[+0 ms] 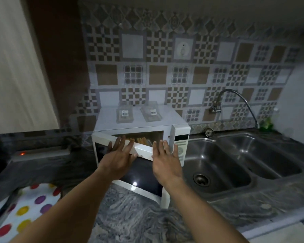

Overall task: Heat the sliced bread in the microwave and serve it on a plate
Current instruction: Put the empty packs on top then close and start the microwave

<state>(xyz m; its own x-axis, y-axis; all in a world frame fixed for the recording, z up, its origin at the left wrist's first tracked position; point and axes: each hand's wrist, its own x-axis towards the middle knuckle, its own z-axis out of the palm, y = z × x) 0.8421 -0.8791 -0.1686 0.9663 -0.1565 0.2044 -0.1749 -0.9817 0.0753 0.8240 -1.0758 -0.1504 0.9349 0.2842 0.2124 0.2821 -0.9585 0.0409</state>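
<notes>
The sliced bread (pixel 142 140) stands inside the microwave (pixel 140 123), just above the middle of the frame, seen as pale yellowish slices through the gap over the door (pixel 144 183). The door hangs partly open, its dark glass angled toward the lower centre. Both hands are wide, fingers straight and holding nothing: the left hand (pixel 120 156) lies across the door's top edge, and the right hand (pixel 165 163) is spread at the door's free end, in front of the control panel (pixel 182 146) (whether it touches the door I cannot tell).

Two clear packets (pixel 124 114) (pixel 151 113) lie on the microwave's top. The microwave sits on a grey marbled table (pixel 130 216). To its right is a steel double sink (pixel 235 163) under a curved tap (pixel 235 95). At lower left lies a polka-dot cloth (pixel 25 211), and at mid-left a power strip (pixel 40 153) shows a red light. Patterned tiles (pixel 165 67) cover the wall behind.
</notes>
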